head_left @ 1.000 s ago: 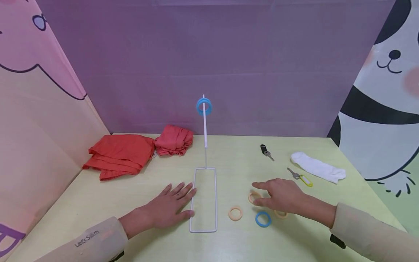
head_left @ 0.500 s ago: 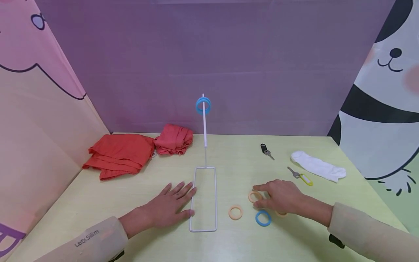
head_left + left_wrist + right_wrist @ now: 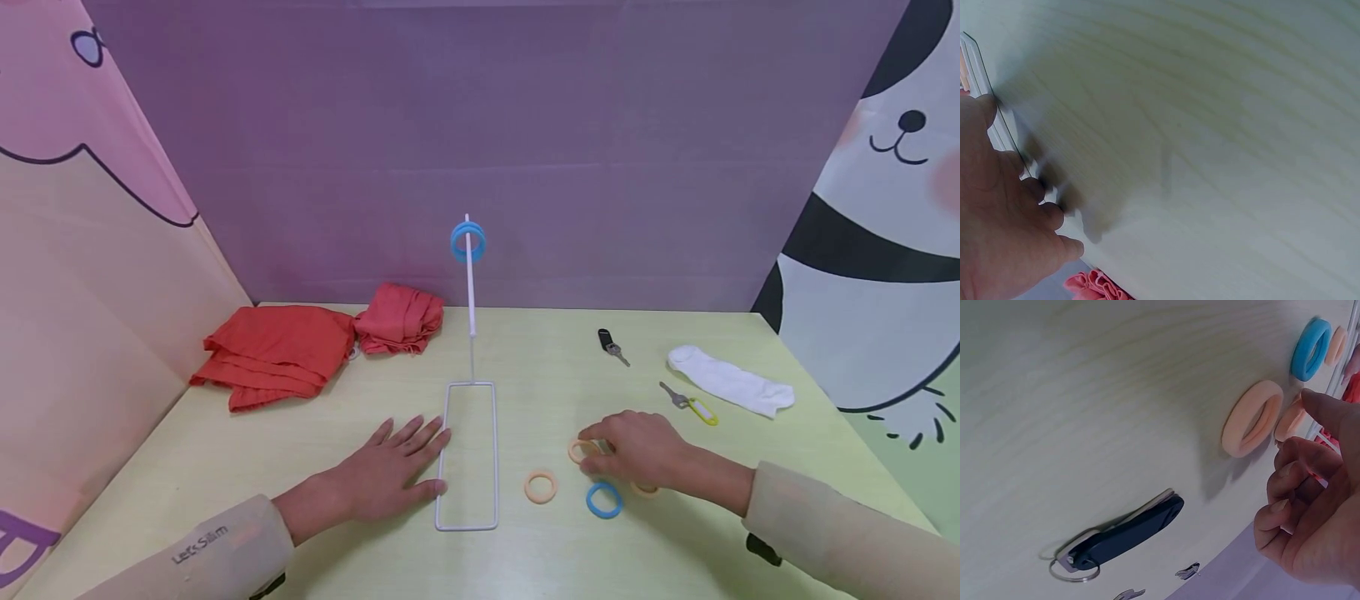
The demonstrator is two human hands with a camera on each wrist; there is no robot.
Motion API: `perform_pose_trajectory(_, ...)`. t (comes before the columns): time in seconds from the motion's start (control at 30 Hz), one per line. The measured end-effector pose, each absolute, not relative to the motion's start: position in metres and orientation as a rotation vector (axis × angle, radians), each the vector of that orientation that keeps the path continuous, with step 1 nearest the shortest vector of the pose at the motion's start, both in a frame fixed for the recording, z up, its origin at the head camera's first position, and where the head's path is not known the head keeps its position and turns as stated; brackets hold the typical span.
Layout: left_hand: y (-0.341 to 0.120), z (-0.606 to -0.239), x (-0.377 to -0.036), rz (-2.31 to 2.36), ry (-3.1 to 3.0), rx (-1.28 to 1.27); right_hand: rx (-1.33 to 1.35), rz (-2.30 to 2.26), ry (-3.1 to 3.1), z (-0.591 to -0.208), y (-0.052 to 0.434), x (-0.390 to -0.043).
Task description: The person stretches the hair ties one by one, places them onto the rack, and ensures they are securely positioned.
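Note:
My right hand [image 3: 639,446] pinches a peach hair tie [image 3: 583,452] between thumb and index finger, low over the table. In the right wrist view its other fingers [image 3: 1272,515] curl in beside that tie. A second peach tie [image 3: 1252,419] lies close by, mostly covered by the hand in the head view. Nearby lie a blue hair tie [image 3: 604,500] and another peach one [image 3: 540,487]. My left hand [image 3: 386,475] rests flat with fingers spread, its fingertips on the left bar of a white wire stand [image 3: 465,528]. Blue ties [image 3: 468,242] hang on the stand's upper rod.
Two folded red cloths [image 3: 281,354] [image 3: 401,318] lie at the back left. At the right are a key with a black tag [image 3: 611,343], a key with a yellow tag [image 3: 690,403] and a white sock [image 3: 727,381]. Another black-tagged key [image 3: 1129,534] shows in the right wrist view.
My right index finger has bent down toward the thumb, and the two have come together on the peach hair tie. The left hand has stayed in place.

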State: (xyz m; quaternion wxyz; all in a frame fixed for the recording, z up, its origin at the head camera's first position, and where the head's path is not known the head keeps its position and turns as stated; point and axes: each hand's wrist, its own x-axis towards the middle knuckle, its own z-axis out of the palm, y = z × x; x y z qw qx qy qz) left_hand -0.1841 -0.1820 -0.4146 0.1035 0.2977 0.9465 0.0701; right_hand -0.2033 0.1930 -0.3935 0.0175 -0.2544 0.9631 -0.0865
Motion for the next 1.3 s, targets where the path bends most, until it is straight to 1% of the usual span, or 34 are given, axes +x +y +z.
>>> perform_pose_trajectory(0.47, -0.182, -0.416, -0.185, 0.225, 2.785, 0.884, -0.863, -0.301, 3.091, -0.399, 0.189, -0.207)
perform_pose_trajectory(0.63, -0.181, -0.413, -0.185, 0.225, 2.778, 0.869, -1.017, -0.301, 3.204, -0.389, 0.187, -0.207)
perform_pose_trajectory(0.73, -0.181, -0.414, -0.185, 0.221, 2.779, 0.861, -1.178, -0.314, 3.309, -0.372, 0.182, -0.206)
perform_pose_trajectory(0.93, -0.182, -0.415, -0.185, 0.226, 2.78, 0.872, -1.582, -0.457, 3.517, -0.324, 0.169, -0.197)
perform_pose_trajectory(1.17, -0.182, -0.415, -0.185, 0.235, 2.778, 0.861, -1.879, -0.63, 3.494, -0.273, 0.146, -0.172)
perform_pose_trajectory(1.3, -0.182, -0.413, -0.184, 0.245, 2.78, 0.86, -2.113, -0.648, 3.487, -0.249, 0.129, -0.155)
